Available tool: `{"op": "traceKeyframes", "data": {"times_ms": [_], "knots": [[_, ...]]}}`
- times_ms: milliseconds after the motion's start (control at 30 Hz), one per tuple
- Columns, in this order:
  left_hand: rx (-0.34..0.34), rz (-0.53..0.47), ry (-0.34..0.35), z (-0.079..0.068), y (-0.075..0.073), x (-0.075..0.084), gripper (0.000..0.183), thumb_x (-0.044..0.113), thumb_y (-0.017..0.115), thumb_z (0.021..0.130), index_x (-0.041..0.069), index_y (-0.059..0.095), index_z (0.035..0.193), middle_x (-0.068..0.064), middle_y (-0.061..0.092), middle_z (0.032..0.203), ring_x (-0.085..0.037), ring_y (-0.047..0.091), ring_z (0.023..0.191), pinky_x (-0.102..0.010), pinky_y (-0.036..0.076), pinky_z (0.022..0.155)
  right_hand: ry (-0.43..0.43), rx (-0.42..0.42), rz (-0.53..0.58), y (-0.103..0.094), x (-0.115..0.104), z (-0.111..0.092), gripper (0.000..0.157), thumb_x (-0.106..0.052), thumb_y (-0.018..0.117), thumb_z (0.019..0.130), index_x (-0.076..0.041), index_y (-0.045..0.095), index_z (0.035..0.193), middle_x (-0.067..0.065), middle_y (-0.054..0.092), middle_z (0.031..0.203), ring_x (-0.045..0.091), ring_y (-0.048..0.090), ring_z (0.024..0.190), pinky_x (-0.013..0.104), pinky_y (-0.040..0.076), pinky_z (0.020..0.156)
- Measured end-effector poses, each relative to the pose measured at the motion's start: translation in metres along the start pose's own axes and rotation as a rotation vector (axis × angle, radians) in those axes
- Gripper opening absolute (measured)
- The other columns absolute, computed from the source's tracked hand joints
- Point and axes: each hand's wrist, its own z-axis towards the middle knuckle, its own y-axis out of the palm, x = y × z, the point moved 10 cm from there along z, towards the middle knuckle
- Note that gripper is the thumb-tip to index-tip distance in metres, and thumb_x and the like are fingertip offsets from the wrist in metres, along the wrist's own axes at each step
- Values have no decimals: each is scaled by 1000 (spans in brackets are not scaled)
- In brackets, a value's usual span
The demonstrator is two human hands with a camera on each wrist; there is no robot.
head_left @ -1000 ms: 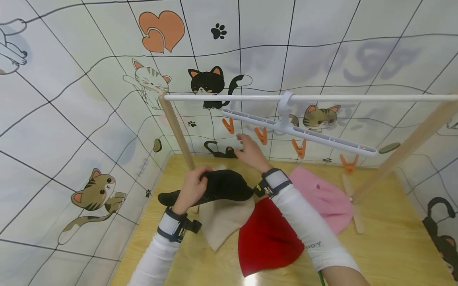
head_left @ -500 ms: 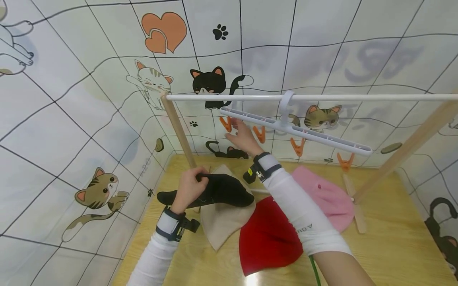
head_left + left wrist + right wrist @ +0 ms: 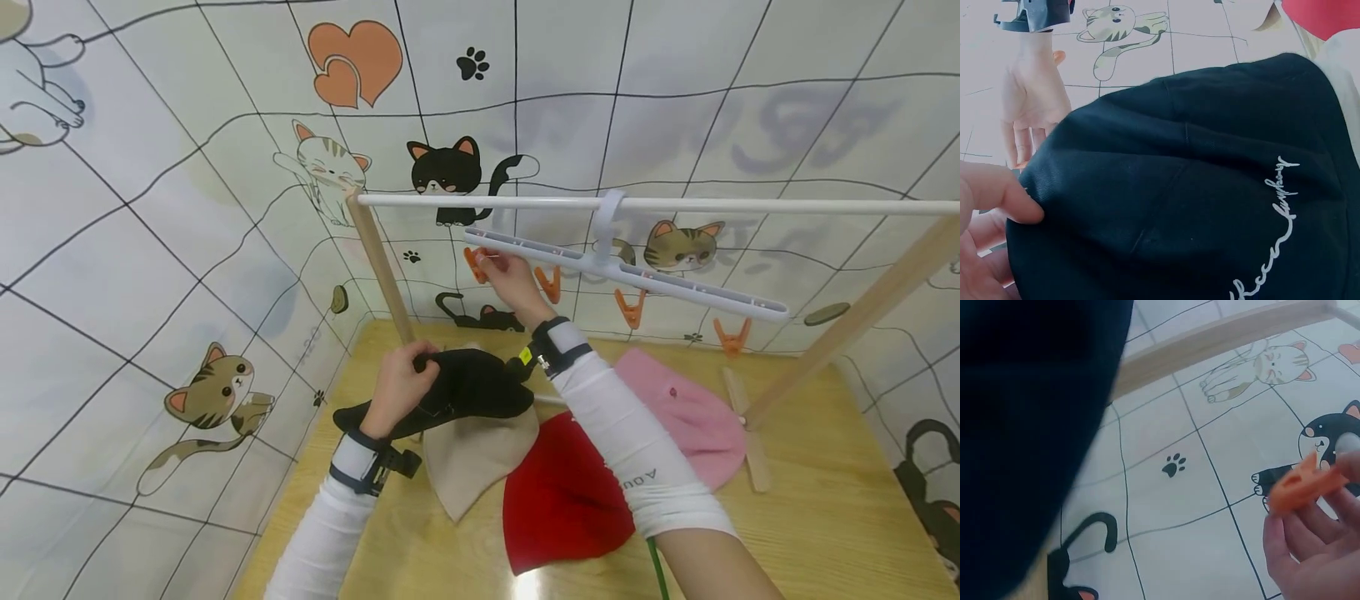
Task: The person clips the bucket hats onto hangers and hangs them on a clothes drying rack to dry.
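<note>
My left hand (image 3: 405, 387) pinches the edge of a black hat (image 3: 476, 383), holding it over a beige hat (image 3: 480, 467). White script lettering runs across the black hat (image 3: 1179, 187) in the left wrist view. Up at the left end of a white hanger (image 3: 675, 285), my right hand (image 3: 516, 283) pinches the leftmost orange clip (image 3: 473, 265) between thumb and fingers. The right wrist view shows that orange clip (image 3: 1300, 487) close, while the dark hat fills its left side.
The hanger hooks over a white rod (image 3: 450, 202) between a left wooden post (image 3: 384, 271) and a right wooden post (image 3: 855, 321). Other orange clips (image 3: 630, 309) dangle from it. A red hat (image 3: 566, 504) and a pink hat (image 3: 678, 408) lie on the wooden table (image 3: 840, 517).
My right hand has risen from below the hanger to its leftmost clip and taken hold of it. The left hand keeps the black hat in nearly the same place.
</note>
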Motion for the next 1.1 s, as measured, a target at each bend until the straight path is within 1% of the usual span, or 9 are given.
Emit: {"op": "traceKeyframes", "data": {"times_ms": [100,167,267,400,533,633,767,933,1100], "knots": [[6,5,8,2,0,1,14,-5,60,81,-2,70,91,-12,68,84,-21,49,62,-32,38,57,22,-26,64,3,2,-2,23,-14,56,98,1,58,116,9,58,107,22,58,102,38,46,93],[10,8,8,3,0,1,15,-6,59,81,-2,70,92,-12,67,83,-21,48,61,-32,38,57,34,-54,89,6,3,-4,23,-13,57,98,3,58,114,10,59,104,23,59,100,40,46,94],[15,13,8,4,-1,3,16,-5,59,82,-3,70,93,-12,67,83,-21,48,61,-31,37,57,42,-85,92,9,4,-5,23,-12,57,98,4,59,115,11,61,104,22,59,100,39,46,94],[21,19,10,7,-2,5,16,-5,59,82,-4,70,94,-14,68,86,-21,46,60,-31,36,56,22,-134,113,14,2,-7,26,-10,57,97,5,57,118,13,61,108,23,59,103,38,46,94],[16,19,-1,10,-2,5,18,-4,59,81,-4,71,94,-14,68,86,-21,46,58,-30,35,54,-1,-201,180,21,-2,-8,30,-6,56,97,5,54,125,14,60,115,24,57,110,39,44,97],[5,17,-17,13,-2,5,18,-4,58,82,-4,71,95,-14,67,83,-20,46,56,-30,35,53,-4,-242,234,26,-5,-9,35,-3,55,97,4,51,131,16,59,120,26,56,114,40,42,99],[-9,12,-23,19,-2,4,18,-4,57,83,-6,70,96,-14,65,82,-20,46,55,-30,35,51,9,-276,263,31,-5,-8,39,-1,55,96,2,49,135,18,58,125,28,55,117,40,42,99],[6,30,12,31,-3,6,18,-6,57,82,-7,70,94,-17,66,82,-24,48,57,-31,36,52,37,-345,275,38,-4,-8,41,0,53,97,3,46,137,19,54,128,29,53,118,39,41,100],[16,78,50,42,-6,10,15,-6,57,81,-7,70,90,-17,68,82,-29,54,66,-36,43,59,56,-439,298,48,-6,-14,41,2,48,98,7,42,139,19,51,130,28,49,120,39,38,103]]}}
